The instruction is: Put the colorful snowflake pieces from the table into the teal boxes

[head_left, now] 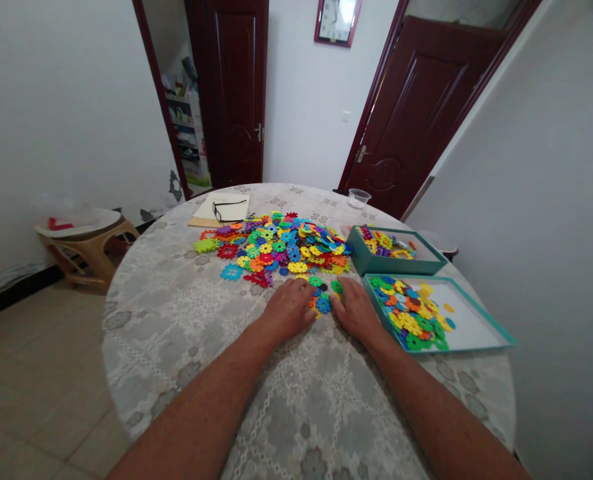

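the small bunch of pieces (322, 304) lies flat between the two hands. it is on the thumb side of the left hand (290, 307) and on the thumb side of the right hand (355, 307) too, so the hands sit on both sides of it like two little walls. neither hand looks much nearer than the other. the pieces are round like flowers, so no one piece has a long way. the bunch as a whole runs from by the fingertips back toward the thumbs.

the right hand's thumb and fingers are apart, with a green piece (336, 287) by its fingertips. the left hand is bent over at the bunch's edge, and i cannot tell if its fingers pinch a piece.

the big pile of pieces (279, 245) is just past both hands, and it spreads out more past the left one. the flat tray (481, 323) is on the outer side of the right hand, just beside it, with more pieces at its near end. the green box (401, 265) is past that tray, farther from the right hand. all of it is on the round surface (169, 320).
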A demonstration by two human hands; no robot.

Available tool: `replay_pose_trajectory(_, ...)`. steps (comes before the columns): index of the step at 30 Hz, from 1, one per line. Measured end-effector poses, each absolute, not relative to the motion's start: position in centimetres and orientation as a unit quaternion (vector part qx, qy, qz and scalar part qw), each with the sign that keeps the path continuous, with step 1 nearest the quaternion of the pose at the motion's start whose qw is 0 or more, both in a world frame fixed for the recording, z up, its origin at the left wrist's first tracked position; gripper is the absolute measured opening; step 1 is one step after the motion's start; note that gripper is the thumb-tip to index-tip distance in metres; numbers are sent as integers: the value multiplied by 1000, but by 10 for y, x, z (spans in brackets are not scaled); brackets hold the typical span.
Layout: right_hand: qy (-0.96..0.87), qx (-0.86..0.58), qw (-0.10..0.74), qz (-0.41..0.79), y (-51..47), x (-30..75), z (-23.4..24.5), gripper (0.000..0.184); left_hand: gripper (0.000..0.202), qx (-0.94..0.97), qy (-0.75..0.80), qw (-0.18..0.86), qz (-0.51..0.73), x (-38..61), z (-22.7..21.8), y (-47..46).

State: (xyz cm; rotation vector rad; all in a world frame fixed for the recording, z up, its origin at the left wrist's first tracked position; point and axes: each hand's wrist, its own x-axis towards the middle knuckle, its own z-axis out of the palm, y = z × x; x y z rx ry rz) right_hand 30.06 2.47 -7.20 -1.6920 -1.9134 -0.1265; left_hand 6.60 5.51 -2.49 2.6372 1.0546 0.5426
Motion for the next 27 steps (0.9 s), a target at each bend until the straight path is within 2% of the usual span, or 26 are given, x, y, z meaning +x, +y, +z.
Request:
replay_pose_trajectory(4, -747, -602, 282, 4, 16, 289, -69, 44, 71, 885, 415, 106, 180, 64, -30, 57)
replay_pose_trajectory(9, -783, -522, 313, 129, 1, 270, -53, 43, 57, 885, 428, 101, 152, 64, -27, 55)
replay_pose_trajectory(15, -786, -514, 328, 101, 22, 262, -40, 40, 54, 883, 442, 74, 144, 66, -27, 52)
replay_pose_trajectory(20, -833, -489, 257, 33, 75, 250, -28, 48, 58, 875, 461, 62, 136, 68, -27, 51)
replay_pose_trajectory(27, -845, -529, 79, 23, 114, 218, -16, 53, 66, 851, 504, 48, 140, 72, -28, 44)
